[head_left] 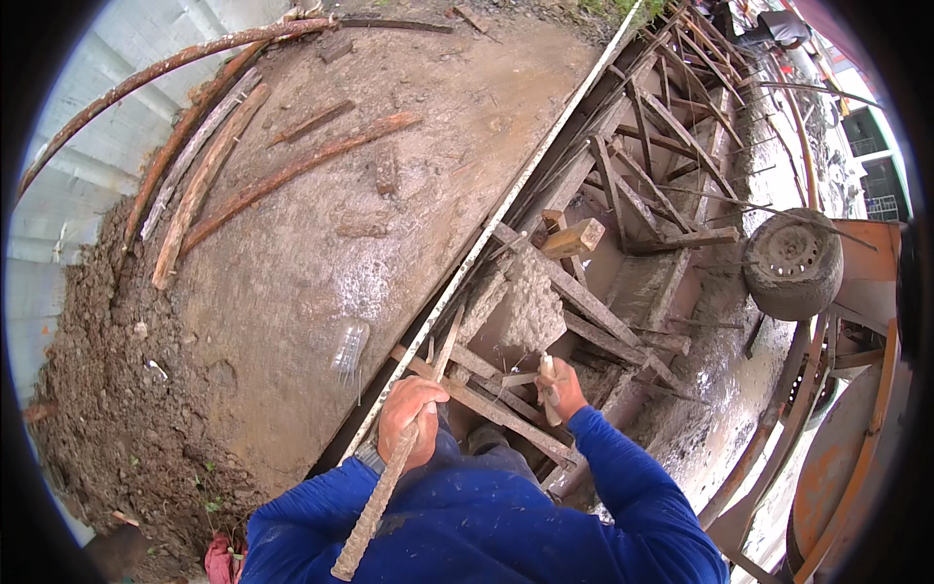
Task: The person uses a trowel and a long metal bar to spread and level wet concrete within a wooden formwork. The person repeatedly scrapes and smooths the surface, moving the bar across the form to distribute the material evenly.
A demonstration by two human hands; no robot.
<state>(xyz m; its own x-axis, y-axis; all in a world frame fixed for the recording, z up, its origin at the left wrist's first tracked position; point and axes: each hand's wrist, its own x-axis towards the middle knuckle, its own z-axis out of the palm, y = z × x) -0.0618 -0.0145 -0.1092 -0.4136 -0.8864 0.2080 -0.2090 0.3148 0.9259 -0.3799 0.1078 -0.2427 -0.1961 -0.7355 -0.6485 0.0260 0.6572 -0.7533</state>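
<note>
My left hand (410, 420) is closed around a long wooden stick (375, 516). The stick's near part is crusted with dried grey material, and it slants from my chest up past the formwork edge. In my right hand (564, 391) is the handle of a trowel (550, 370). Wet grey mortar (533, 300) lies just beyond that handle and hides the trowel's blade. Under and around the trowel are wooden braces (593, 307) and a short squared timber block (572, 239), set over a trench-like gap beside the slab.
A straight pale edge strip (516, 187) runs diagonally along the muddy concrete slab (467, 107). Logs and poles (209, 185) lie at the upper left beside heaped soil (126, 389). At right stands a muddy wheelbarrow wheel (793, 263) next to rusty metal (846, 467).
</note>
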